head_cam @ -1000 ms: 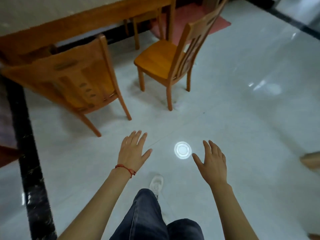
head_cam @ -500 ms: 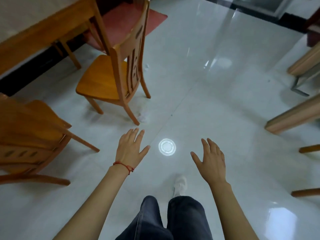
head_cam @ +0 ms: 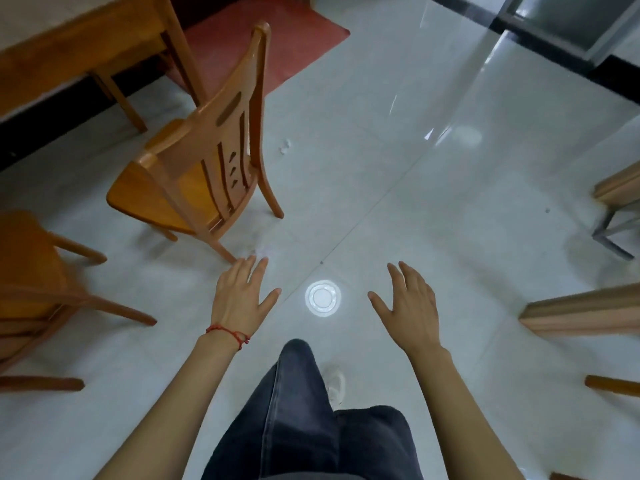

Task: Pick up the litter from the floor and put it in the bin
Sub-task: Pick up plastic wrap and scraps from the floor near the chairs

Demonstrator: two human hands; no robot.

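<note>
- Swinging rightward since the earlier frame, the view now puts the near chair (head_cam: pixel 204 168) up and left of centre, and a small white scrap (head_cam: pixel 286 147) shows on the floor (head_cam: pixel 433 220) beyond its rear leg; the two hands sit in much the same spread pose as before.
- Left hand (head_cam: pixel 239 299) is out flat over the tiles with straight, fanned fingers and holds nothing; a red string (head_cam: pixel 228 332) circles its wrist.
- Right hand (head_cam: pixel 410 306) is likewise splayed and empty.
- Litter: the white scrap lies well ahead of both hands, just past the chair; a fainter pale smudge (head_cam: pixel 261 252) by the nearest chair leg, just off the left fingertips, may be a second piece, though I cannot tell.
- No bin is visible here.
- The bright ring (head_cam: pixel 322 298) between the hands reads as a lamp reflection, not litter.
- Step in hand, as I judge it: walking up to the scrap. Doing it well means stepping round the chair leg, crouching close, then pinching the light scrap with fingertips rather than sweeping at it.
- Count: two hands, both empty; one sure scrap, one doubtful; two wooden chairs at left; one table (head_cam: pixel 86 39); one red mat (head_cam: pixel 263 46); one white shoe (head_cam: pixel 336 386).
</note>
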